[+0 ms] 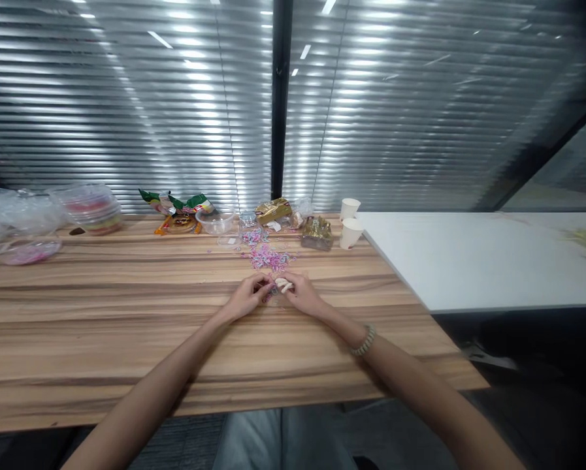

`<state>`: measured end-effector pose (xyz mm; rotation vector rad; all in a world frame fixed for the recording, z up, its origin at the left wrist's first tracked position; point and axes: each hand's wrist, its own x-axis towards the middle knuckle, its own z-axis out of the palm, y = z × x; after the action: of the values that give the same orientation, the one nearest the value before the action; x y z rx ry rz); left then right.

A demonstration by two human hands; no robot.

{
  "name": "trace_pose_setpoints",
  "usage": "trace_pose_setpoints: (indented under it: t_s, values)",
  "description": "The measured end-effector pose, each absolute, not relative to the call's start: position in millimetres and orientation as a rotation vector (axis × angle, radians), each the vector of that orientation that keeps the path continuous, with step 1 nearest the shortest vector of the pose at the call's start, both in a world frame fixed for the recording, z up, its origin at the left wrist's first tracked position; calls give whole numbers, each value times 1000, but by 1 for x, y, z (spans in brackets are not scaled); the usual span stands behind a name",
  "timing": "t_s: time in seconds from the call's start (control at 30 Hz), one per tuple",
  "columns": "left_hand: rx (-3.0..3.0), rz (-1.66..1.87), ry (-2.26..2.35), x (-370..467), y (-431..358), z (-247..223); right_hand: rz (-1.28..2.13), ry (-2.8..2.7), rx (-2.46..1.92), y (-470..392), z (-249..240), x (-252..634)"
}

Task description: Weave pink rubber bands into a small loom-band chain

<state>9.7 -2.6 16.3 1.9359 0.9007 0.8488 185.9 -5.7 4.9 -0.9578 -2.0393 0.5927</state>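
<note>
Both hands meet over the wooden table, just in front of a pile of small pink, purple and pale plastic pieces (268,257). My left hand (248,295) has its thumb and fingers pinched together at a few pink-purple pieces; exactly what it grips is too small to make out. Close beside it, my right hand (301,294) is closed around a cream-coloured object (283,285) with finger-like parts, whose kind does not show. More small pieces (268,296) lie under the hands, partly hidden by the fingers.
Behind the pile stand a tipped transparent jar (250,232), a transparent bowl (216,222), gold wrappers (317,234) and two paper cups (351,233). A green snack bag (175,202) and stacked plastic tubs (91,207) are leftward. A white table (444,261) adjoins on the right.
</note>
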Motion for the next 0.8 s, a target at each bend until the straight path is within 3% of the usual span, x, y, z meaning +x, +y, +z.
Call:
trace_pose_setpoints:
  t_s: [0.8]
  values:
    - [1943, 1006, 849, 11, -3, 19, 562, -1999, -979, -8, 7, 183]
